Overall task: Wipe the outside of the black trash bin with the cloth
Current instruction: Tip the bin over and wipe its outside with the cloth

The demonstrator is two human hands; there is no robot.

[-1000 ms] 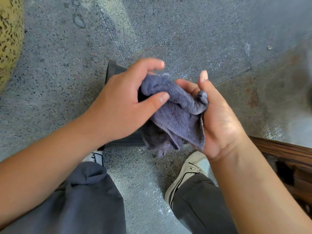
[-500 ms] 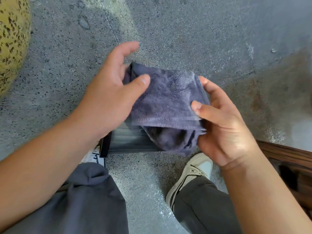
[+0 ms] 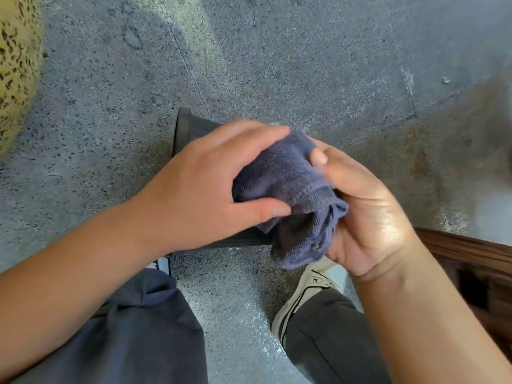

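Evidently both hands are bunching the cloth (image 3: 288,189) into a wiping pad, the left hand (image 3: 205,189) curled over it and the right hand (image 3: 365,217) cupping it from below, directly above the black trash bin (image 3: 191,128) on the floor (image 3: 277,65).

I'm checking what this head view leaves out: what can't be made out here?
- Black plastic trash bin: mostly hidden behind both hands and the cloth.
- Right hand fingers: behind the purple-grey terry cloth.
- Yellow speckled object: cut off by the left edge.
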